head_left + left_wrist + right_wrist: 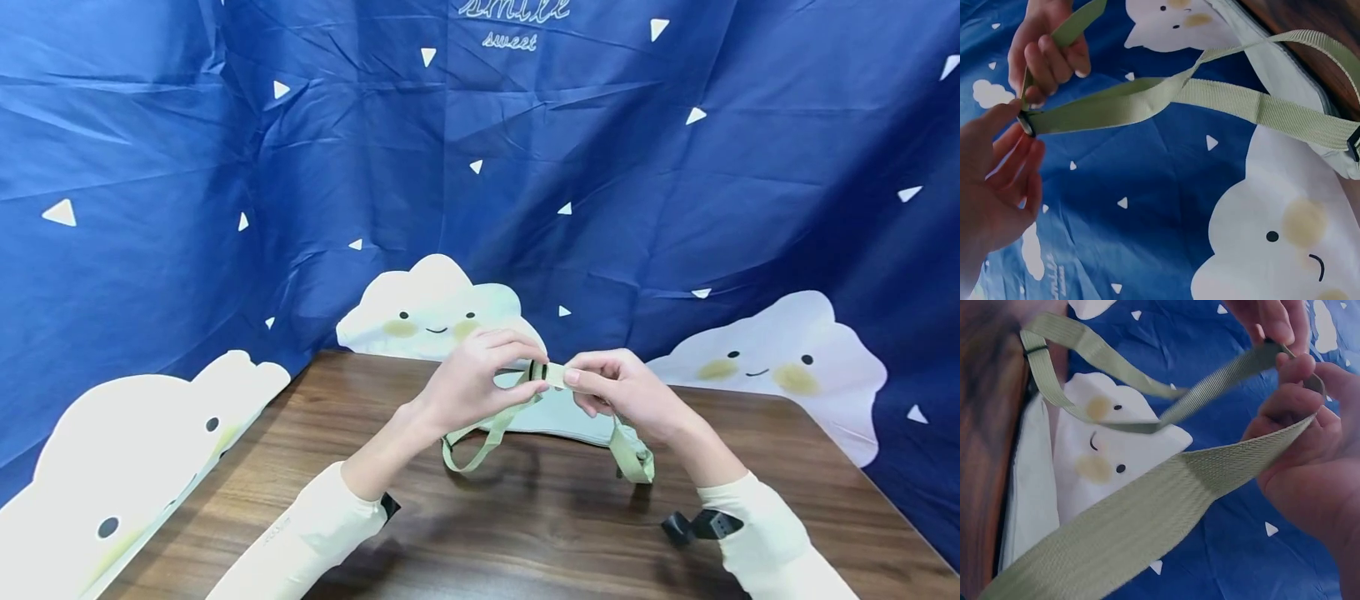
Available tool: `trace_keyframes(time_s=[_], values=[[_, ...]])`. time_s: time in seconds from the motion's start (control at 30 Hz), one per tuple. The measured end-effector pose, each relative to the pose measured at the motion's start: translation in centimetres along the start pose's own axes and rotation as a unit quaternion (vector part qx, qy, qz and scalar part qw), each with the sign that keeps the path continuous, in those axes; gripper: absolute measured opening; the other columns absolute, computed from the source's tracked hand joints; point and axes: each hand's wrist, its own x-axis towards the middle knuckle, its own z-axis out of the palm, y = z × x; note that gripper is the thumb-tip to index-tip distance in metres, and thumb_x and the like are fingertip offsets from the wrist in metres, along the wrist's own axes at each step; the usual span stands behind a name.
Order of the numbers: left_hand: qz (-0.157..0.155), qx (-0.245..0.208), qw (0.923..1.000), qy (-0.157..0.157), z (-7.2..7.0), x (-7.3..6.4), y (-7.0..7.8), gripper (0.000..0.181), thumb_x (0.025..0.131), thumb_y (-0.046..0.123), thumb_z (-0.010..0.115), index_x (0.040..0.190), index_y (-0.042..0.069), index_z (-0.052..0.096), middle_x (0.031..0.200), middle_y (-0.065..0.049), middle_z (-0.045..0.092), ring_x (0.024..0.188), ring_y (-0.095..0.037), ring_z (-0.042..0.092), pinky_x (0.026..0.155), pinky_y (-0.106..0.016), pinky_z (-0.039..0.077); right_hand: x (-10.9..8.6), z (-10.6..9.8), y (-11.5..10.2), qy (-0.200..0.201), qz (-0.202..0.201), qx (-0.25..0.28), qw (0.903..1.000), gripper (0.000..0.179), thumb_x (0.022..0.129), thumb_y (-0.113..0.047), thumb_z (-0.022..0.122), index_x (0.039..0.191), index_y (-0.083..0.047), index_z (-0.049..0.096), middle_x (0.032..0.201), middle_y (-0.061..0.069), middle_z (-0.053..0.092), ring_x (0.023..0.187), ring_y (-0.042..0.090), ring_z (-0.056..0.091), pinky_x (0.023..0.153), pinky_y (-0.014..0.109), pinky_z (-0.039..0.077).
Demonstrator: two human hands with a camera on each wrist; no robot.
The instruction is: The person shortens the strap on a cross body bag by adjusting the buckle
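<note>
Between left hand (467, 382) and right hand (624, 390) runs green strap (556, 376).

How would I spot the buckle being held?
Above the brown table, before the blue cloth, find the left hand. It pinches a small dark buckle threaded with green strap. Another dark buckle, near the pale bag, is unheld.

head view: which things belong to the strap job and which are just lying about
In the job:
- green strap
- black buckle
- left hand, pinching the buckle
- right hand, pinching the strap
- pale bag-like item, probably

Just about:
- wooden table
- blue backdrop
- black device at the right sleeve
</note>
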Motion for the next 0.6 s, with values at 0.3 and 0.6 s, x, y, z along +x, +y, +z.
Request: trace_keyframes(time_s=[0.3, 0.6], values=[[-0.006, -0.087, 0.9962, -0.006, -0.1, 0.1, -0.2, 0.027, 0.083, 0.012, 0.087, 0.106, 0.005, 0.075, 0.102, 0.001, 0.069, 0.096, -0.011, 0.063, 0.083, -0.022, 0.052, -0.2, -0.6, -0.6, -0.006, -0.015, 0.0, 0.9999, 0.016, 0.103, -0.009, 0.059, 0.092, -0.002, 0.069, 0.056, 0.009, 0.045, 0.047, 0.02, 0.032, 0.04, 0.034, 0.023], [-0.024, -0.115, 0.9929, -0.018, 0.5, 0.0, 0.3, 0.03, 0.084, 0.016, 0.087, 0.111, 0.008, 0.076, 0.105, 0.003, 0.07, 0.101, -0.006, 0.062, 0.09, -0.024, 0.051, -0.3, 0.5, -1.0, -0.01, -0.015, -0.026, 0.9995, 0.016, 0.104, -0.012, 0.06, 0.094, -0.006, 0.07, 0.058, 0.012, 0.049, 0.047, 0.02, 0.036, 0.042, 0.034, 0.028]])
